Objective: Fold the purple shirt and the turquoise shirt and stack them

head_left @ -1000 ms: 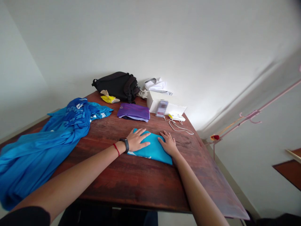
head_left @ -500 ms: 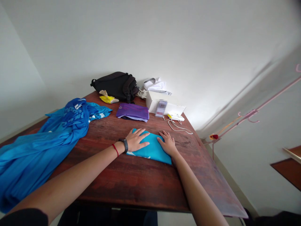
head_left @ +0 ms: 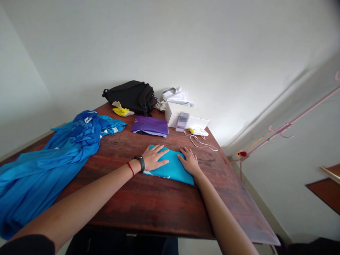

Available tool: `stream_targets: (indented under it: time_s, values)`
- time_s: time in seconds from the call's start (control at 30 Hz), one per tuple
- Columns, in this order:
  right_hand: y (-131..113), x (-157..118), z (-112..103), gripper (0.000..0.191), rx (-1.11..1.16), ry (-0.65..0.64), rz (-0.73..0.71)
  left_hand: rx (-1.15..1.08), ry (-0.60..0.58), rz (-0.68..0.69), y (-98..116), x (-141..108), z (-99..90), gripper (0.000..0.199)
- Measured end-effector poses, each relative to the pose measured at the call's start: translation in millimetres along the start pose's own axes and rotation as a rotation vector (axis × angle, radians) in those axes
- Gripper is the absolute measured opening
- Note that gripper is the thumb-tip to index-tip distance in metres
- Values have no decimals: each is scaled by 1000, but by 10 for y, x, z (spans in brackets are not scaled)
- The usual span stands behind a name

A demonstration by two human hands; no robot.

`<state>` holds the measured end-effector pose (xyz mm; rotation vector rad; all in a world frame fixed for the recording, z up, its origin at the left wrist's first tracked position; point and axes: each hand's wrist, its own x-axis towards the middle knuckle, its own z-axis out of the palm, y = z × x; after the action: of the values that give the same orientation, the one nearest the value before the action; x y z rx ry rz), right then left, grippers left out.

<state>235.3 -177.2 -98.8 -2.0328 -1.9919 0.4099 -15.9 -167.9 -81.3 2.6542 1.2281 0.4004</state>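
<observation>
A light-blue piece of clothing (head_left: 170,164), folded into a flat rectangle with a bit of white print along its near edge, lies on the dark wooden table (head_left: 148,205). On its left end rests my left hand (head_left: 154,158), palm down with the fingers spread. My right hand (head_left: 190,162) lies flat over its right end, fingers stretched out. Behind it sits a folded purple garment (head_left: 150,125), apart from both hands. A heap of crumpled blue clothing (head_left: 71,148) covers the table's left side and hangs toward the near left.
Along the wall stand a black backpack (head_left: 127,95), a yellow packet (head_left: 122,112), a white box (head_left: 172,115) and a white cloth item (head_left: 176,95). A white cable (head_left: 202,145) curls near the table's right edge. Beyond it, a pink rod with hooks (head_left: 287,127) slants along the wall.
</observation>
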Motion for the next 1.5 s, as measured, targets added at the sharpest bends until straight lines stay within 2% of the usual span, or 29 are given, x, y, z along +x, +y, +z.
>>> stream_targets:
  time_s: [0.3, 0.43, 0.6, 0.9, 1.1, 1.27, 1.5]
  values:
    - [-13, -7, -10, 58, -7, 0, -2, -27, 0, 0, -33, 13, 17, 61]
    - [-8, -8, -10, 58, 10, 3, 2, -72, 3, 41, -171, 56, -2, 58]
    - [36, -7, -58, 48, 72, 28, -24, -147, 101, 110, -336, 89, -49, 55]
    - [148, 20, -186, 28, 176, 132, -131, -134, 146, 38, -409, 103, -165, 49]
    - [206, 43, -188, 41, 146, 169, -128, -136, 161, 30, -486, 127, -193, 48]
    - [226, 51, -169, 34, 128, 197, -61, -119, 178, -9, -536, 136, -195, 44]
    - [214, 54, -171, 31, 121, 211, -56, -97, 175, -25, -568, 146, -205, 41]
